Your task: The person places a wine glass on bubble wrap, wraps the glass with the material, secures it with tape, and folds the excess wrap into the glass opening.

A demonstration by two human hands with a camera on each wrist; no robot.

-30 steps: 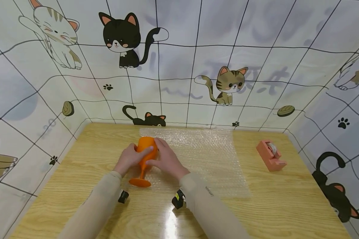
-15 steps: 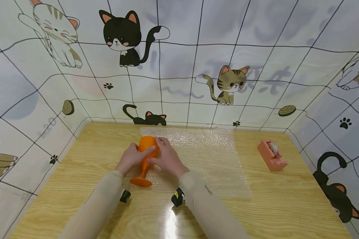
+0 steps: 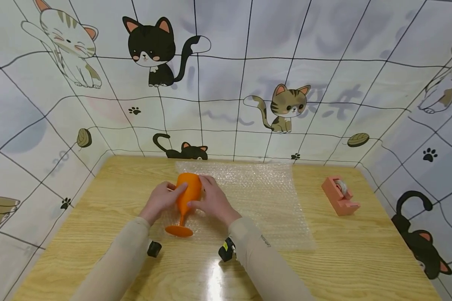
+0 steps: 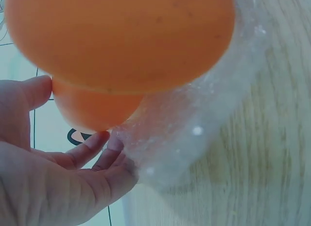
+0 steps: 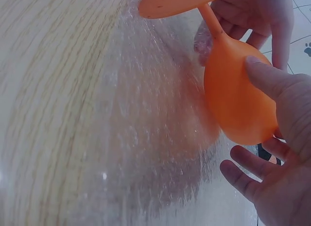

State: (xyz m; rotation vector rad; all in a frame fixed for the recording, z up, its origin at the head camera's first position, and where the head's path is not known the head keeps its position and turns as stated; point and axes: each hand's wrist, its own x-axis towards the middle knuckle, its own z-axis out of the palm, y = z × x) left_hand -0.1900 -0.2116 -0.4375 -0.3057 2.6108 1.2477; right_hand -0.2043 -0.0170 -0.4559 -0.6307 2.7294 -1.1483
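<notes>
Left hand [image 3: 160,202]: clamped on a bright orange, long-stemmed goblet [image 3: 193,190] at nine o'clock of the bowl, thumb across the front.
Right hand [image 3: 213,200]: clamped on the same bowl at three o'clock, thumb against it; in the right wrist view, two fingertips spread clear of the rim.
Orange goblet: tilted, mouth toward twelve, round foot [image 3: 178,231] toward half past six, over the nine-o'clock edge of a transparent bubble-wrap sheet [image 3: 256,209]; cannot tell how much rests on it.
Bubble wrap: spread flat, mostly at three o'clock from the goblet.
Salmon-pink, blocky tape dispenser [image 3: 338,200]: well apart, farther out at three o'clock.
Pale wood-grain table [image 3: 361,259]: beneath everything.
White, grid-lined wall covering [image 3: 226,110]: printed with cartoon cats, toward twelve.
</notes>
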